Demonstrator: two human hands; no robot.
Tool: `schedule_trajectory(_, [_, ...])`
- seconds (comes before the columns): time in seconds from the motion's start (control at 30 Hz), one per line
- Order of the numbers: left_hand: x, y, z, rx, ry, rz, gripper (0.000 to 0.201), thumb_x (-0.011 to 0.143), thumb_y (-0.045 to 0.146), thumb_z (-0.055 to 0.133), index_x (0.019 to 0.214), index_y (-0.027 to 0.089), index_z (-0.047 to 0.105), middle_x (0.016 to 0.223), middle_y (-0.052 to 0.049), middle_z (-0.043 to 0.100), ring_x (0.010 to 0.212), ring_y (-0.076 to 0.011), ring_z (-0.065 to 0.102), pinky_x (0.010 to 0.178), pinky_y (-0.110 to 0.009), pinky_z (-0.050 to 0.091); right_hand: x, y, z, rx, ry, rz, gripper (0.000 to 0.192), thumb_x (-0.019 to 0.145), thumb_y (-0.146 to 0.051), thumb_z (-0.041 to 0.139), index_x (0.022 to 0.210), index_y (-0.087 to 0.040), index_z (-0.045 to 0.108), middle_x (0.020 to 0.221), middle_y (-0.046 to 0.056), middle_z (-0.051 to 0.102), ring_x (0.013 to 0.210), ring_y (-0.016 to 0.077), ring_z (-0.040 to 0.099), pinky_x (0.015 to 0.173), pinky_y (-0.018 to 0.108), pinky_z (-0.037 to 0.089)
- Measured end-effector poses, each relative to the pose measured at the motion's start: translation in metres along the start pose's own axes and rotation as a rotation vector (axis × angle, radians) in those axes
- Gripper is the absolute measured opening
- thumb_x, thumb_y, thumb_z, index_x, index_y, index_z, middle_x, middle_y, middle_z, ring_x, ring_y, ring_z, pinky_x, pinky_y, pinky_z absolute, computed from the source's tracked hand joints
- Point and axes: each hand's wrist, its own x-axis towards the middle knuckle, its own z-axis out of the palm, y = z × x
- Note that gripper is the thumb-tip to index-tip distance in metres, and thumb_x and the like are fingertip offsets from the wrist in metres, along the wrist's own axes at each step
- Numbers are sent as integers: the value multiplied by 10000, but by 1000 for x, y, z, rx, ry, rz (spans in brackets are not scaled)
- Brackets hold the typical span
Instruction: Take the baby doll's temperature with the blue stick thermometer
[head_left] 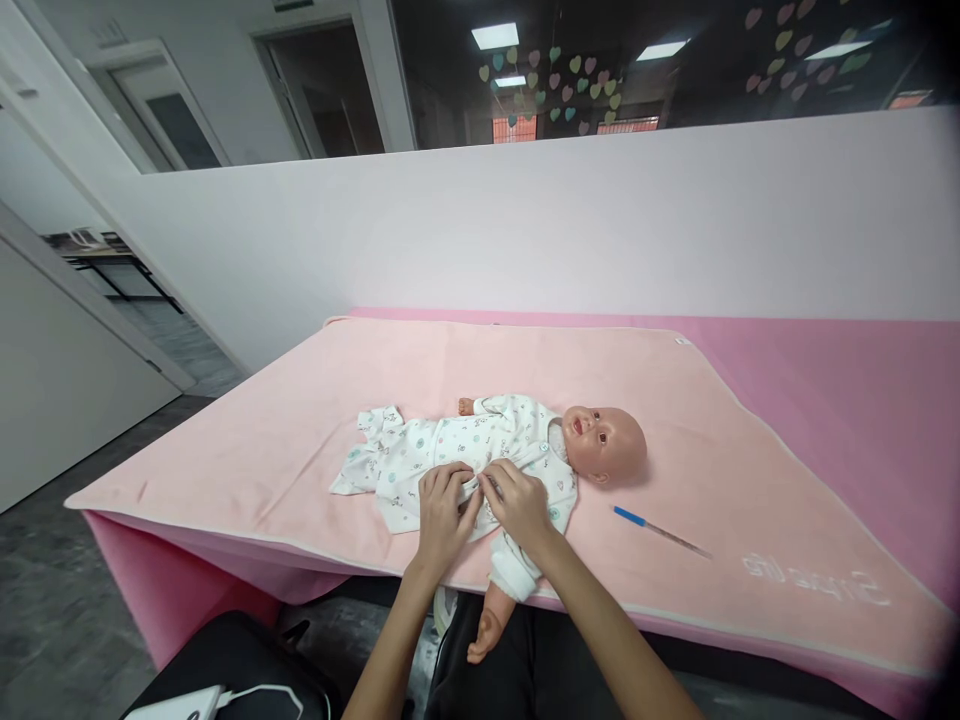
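A baby doll lies on its back, its head to the right, dressed in a white patterned baby bodysuit. At the doll's middle, my left hand pinches the edge of the bodysuit with bent fingers. Close beside it, my right hand grips the same cloth, fingertips almost touching the left ones. What exactly lies between the fingertips is too small to make out. One doll arm hangs past the table's near edge, its sleeve cuff turned up. The far doll hand rests on the blanket.
A pink blanket covers the table, over a darker pink cloth. Right of the doll lies a thin stick with a blue handle. A white wall stands behind. At lower left, a white device with a cable sits on a black surface.
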Motion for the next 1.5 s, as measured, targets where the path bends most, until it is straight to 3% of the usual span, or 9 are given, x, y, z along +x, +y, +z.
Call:
schedule_trajectory(0.23, [0,-6,2,-101,28,-53,94,847,293,527,825,202,538,825,-25,607,836,-190,528,812,-361,369,-1,0,-2,59,-12,34,188,924,-258,421,842,-193,577,805,24,634,692,107,592,575,210,405])
schedule_trajectory(0.53, [-1,-10,2,-257,91,-99,78,775,276,622,723,219,632,671,10,619,721,-154,561,849,-368,414,-3,1,-1,109,13,26,170,915,-247,446,856,-184,592,813,27,645,720,107,605,628,197,407])
schedule_trajectory(0.63, [-2,-10,3,-286,109,-121,63,755,281,652,781,223,654,737,5,664,765,-159,574,912,-386,391,-3,1,-1,103,13,30,168,913,-249,452,853,-183,594,812,23,643,715,101,603,628,190,407])
schedule_trajectory(0.8, [-3,-10,1,-280,76,-150,252,764,350,650,992,243,649,883,-19,681,907,-185,557,925,-378,384,-3,0,-3,100,17,55,164,906,-255,459,849,-180,594,806,20,638,721,97,601,648,179,412])
schedule_trajectory(1.03, [-4,-7,-2,-273,37,-123,265,808,319,598,1061,243,612,953,-20,671,949,-193,539,942,-391,359,-4,0,-4,114,8,62,163,901,-253,454,846,-183,591,800,23,632,713,97,594,647,182,418])
schedule_trajectory(1.23, [-5,-10,1,-276,44,-159,201,804,296,588,993,240,630,919,-23,656,946,-195,522,918,-378,379,-3,-1,-5,97,-6,46,186,914,-258,438,839,-184,591,793,23,628,713,99,591,630,191,412])
schedule_trajectory(1.5, [-4,-18,2,-361,17,-213,271,732,199,608,1000,237,619,712,-12,608,931,-207,518,836,-336,411,-3,0,2,57,22,70,211,923,-263,432,794,-192,583,741,7,614,649,92,570,565,202,377])
